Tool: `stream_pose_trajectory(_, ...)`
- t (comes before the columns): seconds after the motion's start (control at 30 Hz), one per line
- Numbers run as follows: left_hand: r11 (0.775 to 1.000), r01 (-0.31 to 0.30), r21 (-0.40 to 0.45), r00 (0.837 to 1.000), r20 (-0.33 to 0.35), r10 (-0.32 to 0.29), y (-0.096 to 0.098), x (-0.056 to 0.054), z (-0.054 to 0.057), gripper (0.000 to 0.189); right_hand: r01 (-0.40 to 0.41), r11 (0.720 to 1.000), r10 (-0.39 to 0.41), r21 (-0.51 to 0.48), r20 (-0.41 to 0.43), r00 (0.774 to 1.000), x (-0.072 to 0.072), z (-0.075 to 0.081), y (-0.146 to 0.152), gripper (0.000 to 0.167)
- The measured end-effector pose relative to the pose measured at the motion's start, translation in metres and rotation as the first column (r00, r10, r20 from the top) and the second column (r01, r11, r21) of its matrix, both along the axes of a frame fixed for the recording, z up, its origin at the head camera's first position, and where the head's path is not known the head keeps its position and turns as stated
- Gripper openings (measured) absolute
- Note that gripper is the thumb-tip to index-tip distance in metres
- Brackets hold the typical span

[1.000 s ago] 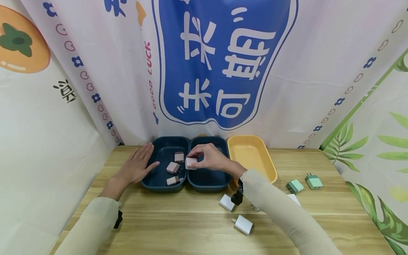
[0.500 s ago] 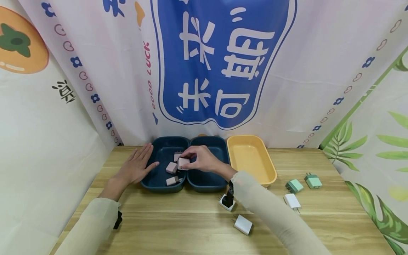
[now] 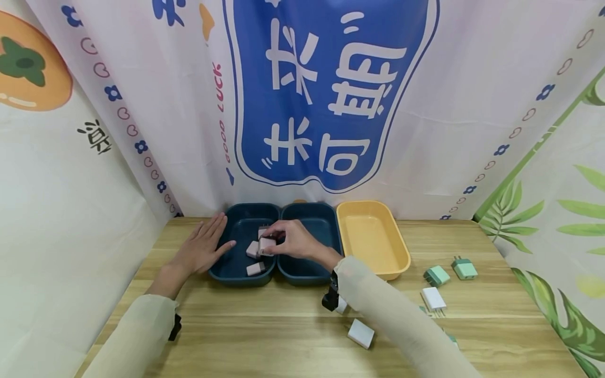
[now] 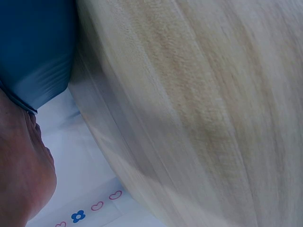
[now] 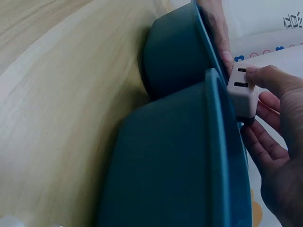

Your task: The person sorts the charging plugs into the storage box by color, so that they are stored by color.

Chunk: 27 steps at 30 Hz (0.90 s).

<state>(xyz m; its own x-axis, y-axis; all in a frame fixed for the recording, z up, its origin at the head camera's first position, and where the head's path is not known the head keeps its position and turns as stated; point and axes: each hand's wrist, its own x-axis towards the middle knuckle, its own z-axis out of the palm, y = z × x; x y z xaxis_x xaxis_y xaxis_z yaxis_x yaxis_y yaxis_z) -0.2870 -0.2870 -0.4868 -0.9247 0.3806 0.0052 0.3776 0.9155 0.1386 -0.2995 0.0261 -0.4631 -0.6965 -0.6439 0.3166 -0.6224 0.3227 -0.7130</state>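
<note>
My right hand (image 3: 296, 240) pinches a pink USB charger plug (image 3: 267, 246) over the right side of the left blue bin (image 3: 236, 269). Two USB ports show on that charger (image 5: 242, 85) in the right wrist view. Beneath and around it in the bin lie other pink chargers, one of them a pink charger (image 3: 256, 269) near the front wall. The left hand (image 3: 200, 247) rests with fingers extended on the left rim of the same bin. In the left wrist view, part of the left hand (image 4: 26, 165) touches the outside of the bin (image 4: 38, 52).
A second blue bin (image 3: 309, 277) and a yellow bin (image 3: 373, 236) stand in a row to the right. White chargers (image 3: 361, 334) and green chargers (image 3: 465, 269) lie on the wooden table (image 3: 246, 331). A printed curtain (image 3: 425, 157) hangs behind the bins.
My right hand has carried the pink charger left, from the seam between the blue bins to over the left one. The left hand has stayed in place.
</note>
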Motion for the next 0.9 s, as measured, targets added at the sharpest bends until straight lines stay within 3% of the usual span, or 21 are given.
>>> stream_pose_trajectory(0.4,1.000,0.007,0.028,1.000,-0.020,-0.007,0.002,0.000,0.002,0.088,0.014,1.000,-0.014,-0.005,0.003,1.000,-0.001,-0.002,0.004,0.035)
stream_pose_trajectory(0.9,0.999,0.006,-0.034,1.000,0.006,-0.006,0.001,-0.004,0.005,0.094,0.016,0.999,-0.015,0.045,-0.017,1.000,0.010,0.011,0.031,0.035)
